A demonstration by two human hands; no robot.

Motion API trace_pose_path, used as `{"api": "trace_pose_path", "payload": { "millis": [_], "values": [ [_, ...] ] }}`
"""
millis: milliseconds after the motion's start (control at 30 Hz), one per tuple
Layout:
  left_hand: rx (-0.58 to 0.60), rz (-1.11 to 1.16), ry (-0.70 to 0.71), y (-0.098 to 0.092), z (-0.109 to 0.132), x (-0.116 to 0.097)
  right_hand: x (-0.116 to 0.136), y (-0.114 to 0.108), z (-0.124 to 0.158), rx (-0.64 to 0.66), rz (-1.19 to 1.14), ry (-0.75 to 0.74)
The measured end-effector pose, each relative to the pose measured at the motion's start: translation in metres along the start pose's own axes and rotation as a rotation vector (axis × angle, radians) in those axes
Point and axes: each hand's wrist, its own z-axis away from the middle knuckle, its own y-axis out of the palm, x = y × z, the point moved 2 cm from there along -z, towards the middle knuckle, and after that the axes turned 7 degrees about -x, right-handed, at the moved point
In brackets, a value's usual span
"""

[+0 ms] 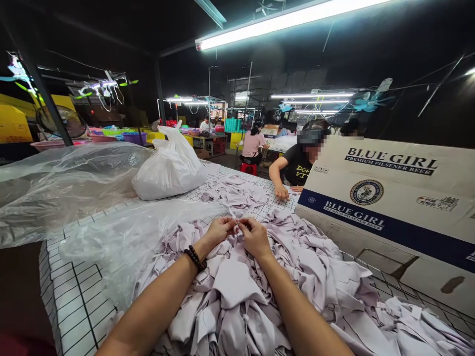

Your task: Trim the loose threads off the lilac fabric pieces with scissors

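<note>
A large heap of pale lilac fabric pieces (237,282) spreads over the table in front of me and under my forearms. Above its far side, my left hand (221,230) and my right hand (256,237) meet, fingertips pinched together. Between them is a narrow pale fabric strip (232,215), its end sticking up past the fingers. A small dark or shiny spot shows at the pinch, too small to make out. A black bead bracelet (195,258) circles my left wrist.
A Blue Girl beer carton (371,217) stands at right. Across the table a co-worker (297,165) handles fabric beside a smaller pile (237,193). A tied white bag (168,168) and clear plastic sheeting (111,247) lie left on the grid-patterned tabletop (79,291).
</note>
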Motion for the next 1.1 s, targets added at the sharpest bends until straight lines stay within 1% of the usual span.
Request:
{"api": "trace_pose_path", "payload": {
  "millis": [300,533,700,1100],
  "values": [
    [-0.107,-0.232,0.175,-0.006,0.002,-0.011,-0.002,0.0,0.0,0.014,0.02,0.029],
    [-0.128,-0.344,0.277,-0.007,0.013,-0.02,-0.007,0.001,-0.001,0.045,-0.014,0.081],
    [-0.127,-0.353,0.304,-0.008,0.013,-0.022,-0.01,0.002,-0.002,0.074,-0.061,0.098],
    [-0.048,-0.345,0.29,-0.012,0.007,-0.019,-0.019,0.005,-0.007,0.197,-0.147,0.146]
  ]
}}
